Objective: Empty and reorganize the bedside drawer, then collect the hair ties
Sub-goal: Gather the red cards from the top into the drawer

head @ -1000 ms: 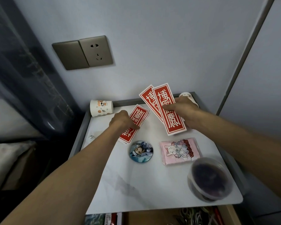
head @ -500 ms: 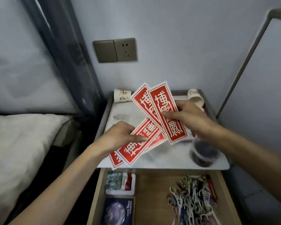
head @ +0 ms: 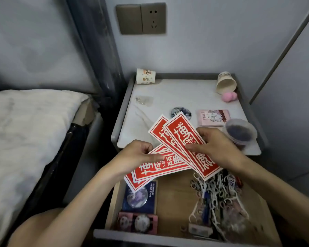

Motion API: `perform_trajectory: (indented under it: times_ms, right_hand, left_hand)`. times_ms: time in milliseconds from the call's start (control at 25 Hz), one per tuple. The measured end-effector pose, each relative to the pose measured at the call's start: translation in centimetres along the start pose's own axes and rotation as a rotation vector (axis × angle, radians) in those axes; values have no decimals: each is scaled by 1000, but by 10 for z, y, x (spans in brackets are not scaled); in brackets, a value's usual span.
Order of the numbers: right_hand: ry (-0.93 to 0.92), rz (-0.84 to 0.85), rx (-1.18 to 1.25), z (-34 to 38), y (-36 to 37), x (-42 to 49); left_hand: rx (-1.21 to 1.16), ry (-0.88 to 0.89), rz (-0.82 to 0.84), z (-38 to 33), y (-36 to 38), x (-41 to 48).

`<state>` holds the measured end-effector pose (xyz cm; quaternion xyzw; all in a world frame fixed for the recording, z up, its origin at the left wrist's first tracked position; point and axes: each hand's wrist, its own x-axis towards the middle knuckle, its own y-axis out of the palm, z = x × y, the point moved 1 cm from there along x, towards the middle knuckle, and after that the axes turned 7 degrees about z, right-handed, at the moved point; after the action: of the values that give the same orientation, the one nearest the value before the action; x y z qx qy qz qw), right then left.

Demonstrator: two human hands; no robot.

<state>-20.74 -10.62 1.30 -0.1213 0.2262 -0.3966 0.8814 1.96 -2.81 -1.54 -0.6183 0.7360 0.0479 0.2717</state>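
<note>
At centre frame, above the front edge of the table [head: 177, 93] and the open drawer [head: 175, 202]: red cards [head: 184, 139], two lots.

- Lot one: a stack, pinched between the thumb and curled fingers of the left hand [head: 137, 157].
- Lot two: a fanned pair, pinched in the fingers of the right hand [head: 216, 148] and overlapping lot one.
- Hair ties [head: 219, 196]: lower right of frame, inside the drawer, a blurred tangle mixed with white picks; I cannot count them.

Handling note: I judge the step to be merging the lots. I would slide the pair onto the stack and square the edges with both thumbs. Then I would lay the stack flat on the bare wood at the drawer's middle, clear of the tangle, so no corner snags a loop.

Change note: a second ago lot one lay on the table under the left hand. Half a second ago both lots hung over the table. Now they hang nearer me, partly over the drawer, which shows more fully.
</note>
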Motion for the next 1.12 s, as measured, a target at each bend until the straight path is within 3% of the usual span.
perform_trajectory:
  times_ms: [240, 400, 520, 640, 920, 1120]
  right_hand:
    - [-24, -316, 198, -12, -20, 0]
    - [-47, -430, 485, -13, -18, -4]
    - [-29, -349, 633, -18, 1, -3]
    - [-24, -279, 602, -22, 18, -4]
    - [85, -113, 467, -19, 23, -4]
    - [106, -17, 401, -16, 11, -1]
  left_hand:
    - [-552, 59, -354, 7, -3, 6]
    - [-746, 86, -430, 3, 2, 17]
    - [-826, 99, -282, -3, 23, 18]
    - [-843, 89, -196, -3, 40, 17]
    - [-741, 100, -350, 2, 34, 17]
    - [-641, 102, -361, -1, 34, 14]
